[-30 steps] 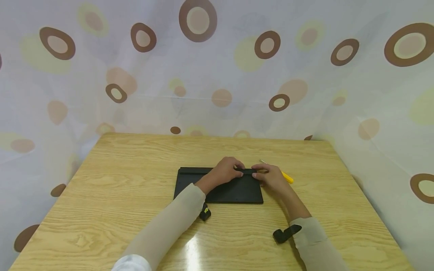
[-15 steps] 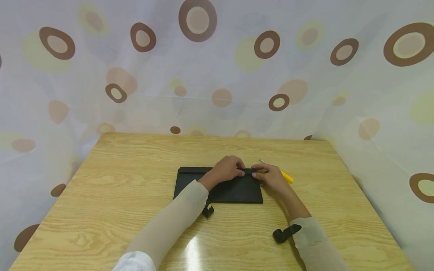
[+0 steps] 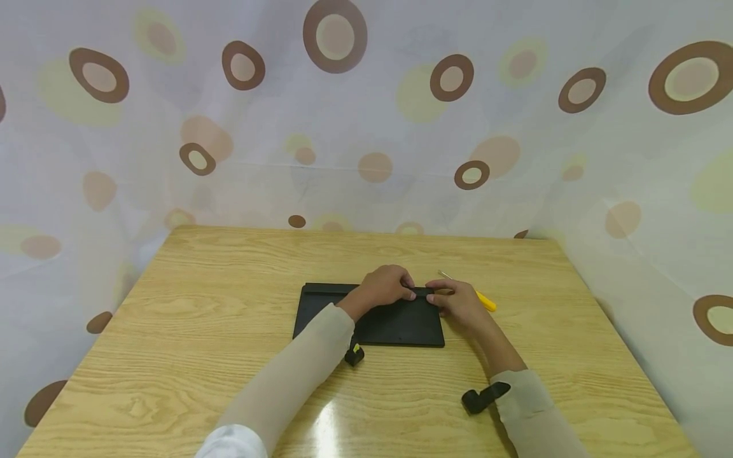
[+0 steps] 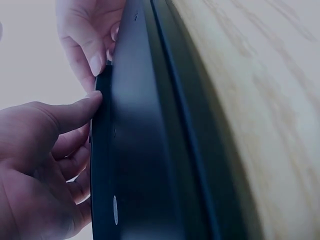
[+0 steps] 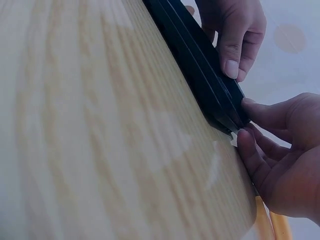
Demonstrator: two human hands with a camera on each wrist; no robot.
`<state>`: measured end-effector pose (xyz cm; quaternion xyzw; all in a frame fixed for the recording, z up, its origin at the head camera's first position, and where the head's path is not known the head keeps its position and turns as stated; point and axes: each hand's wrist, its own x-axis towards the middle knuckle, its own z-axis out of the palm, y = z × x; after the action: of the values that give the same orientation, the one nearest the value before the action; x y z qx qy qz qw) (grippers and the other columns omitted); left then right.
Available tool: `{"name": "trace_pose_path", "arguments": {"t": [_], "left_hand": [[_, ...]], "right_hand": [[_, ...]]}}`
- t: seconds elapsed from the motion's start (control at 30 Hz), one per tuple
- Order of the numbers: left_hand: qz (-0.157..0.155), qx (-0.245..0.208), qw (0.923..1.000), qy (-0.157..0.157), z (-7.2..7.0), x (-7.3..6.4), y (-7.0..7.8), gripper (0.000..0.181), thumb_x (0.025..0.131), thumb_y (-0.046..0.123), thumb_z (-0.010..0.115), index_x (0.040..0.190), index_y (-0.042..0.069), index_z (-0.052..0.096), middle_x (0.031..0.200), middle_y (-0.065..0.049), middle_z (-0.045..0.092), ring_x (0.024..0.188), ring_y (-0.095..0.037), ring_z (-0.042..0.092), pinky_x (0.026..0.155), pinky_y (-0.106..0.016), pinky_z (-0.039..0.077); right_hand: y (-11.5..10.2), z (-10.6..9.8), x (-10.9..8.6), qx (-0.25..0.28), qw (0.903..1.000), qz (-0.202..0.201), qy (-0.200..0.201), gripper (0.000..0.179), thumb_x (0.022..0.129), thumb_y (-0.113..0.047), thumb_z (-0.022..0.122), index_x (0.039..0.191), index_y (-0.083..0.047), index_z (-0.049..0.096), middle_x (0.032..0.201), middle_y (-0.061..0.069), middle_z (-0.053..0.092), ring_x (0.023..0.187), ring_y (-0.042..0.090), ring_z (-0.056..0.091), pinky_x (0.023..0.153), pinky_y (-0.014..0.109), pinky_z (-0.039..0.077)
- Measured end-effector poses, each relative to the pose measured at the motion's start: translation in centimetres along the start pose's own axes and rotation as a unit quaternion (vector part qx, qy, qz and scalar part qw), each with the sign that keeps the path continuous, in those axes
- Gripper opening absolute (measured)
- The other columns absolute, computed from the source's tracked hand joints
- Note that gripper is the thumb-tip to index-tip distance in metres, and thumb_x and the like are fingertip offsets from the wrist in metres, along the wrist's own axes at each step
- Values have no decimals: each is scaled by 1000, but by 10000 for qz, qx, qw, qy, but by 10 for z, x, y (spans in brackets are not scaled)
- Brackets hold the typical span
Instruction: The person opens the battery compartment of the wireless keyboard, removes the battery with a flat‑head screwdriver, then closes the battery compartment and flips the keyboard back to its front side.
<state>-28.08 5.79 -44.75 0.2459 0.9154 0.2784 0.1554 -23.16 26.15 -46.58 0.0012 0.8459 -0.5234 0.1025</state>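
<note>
A thin black rectangular panel (image 3: 401,329) lies on the table, a raised black bar (image 3: 326,289) along its far edge; its exact kind cannot be told. My left hand (image 3: 385,286) grips this bar right of its middle, thumb on the near side and fingers behind. At the far right corner my right hand (image 3: 462,306) pinches the bar's end between thumb and fingers. The left wrist view shows both thumbs on the bar (image 4: 102,125), close together. In the right wrist view, the right hand's fingers (image 5: 252,155) touch the panel's corner, partly hiding it.
A screwdriver with a yellow handle (image 3: 487,301) lies just beyond and right of the right hand, its shaft partly hidden. Under everything is a wooden table (image 3: 217,318). A patterned cloth (image 3: 366,127) hangs behind it and at both sides.
The left forearm and its wrist camera have shifted slightly right and upward. Both hands keep their hold at the far edge, and the panel stays in place.
</note>
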Motion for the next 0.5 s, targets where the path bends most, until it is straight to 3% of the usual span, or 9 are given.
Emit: {"name": "trace_pose_path", "arguments": {"t": [0.3,0.5], "left_hand": [[-14,-89,10000,5,2,3,-4,22,95,32,71,114,21,72,109,7,70,88,-10,64,80,-33,52],[220,-244,9994,113,1,0,-6,15,98,27,68,110,20,71,109,5,70,87,-11,62,77,-31,51]], "right_hand": [[-5,0,-2,-11,10000,-11,-24,41,99,-11,65,137,3,59,129,28,63,89,18,65,71,29,54],[-1,0,-1,-41,10000,-58,5,41,99,-13,66,137,1,60,130,26,63,91,18,65,72,29,55]]}}
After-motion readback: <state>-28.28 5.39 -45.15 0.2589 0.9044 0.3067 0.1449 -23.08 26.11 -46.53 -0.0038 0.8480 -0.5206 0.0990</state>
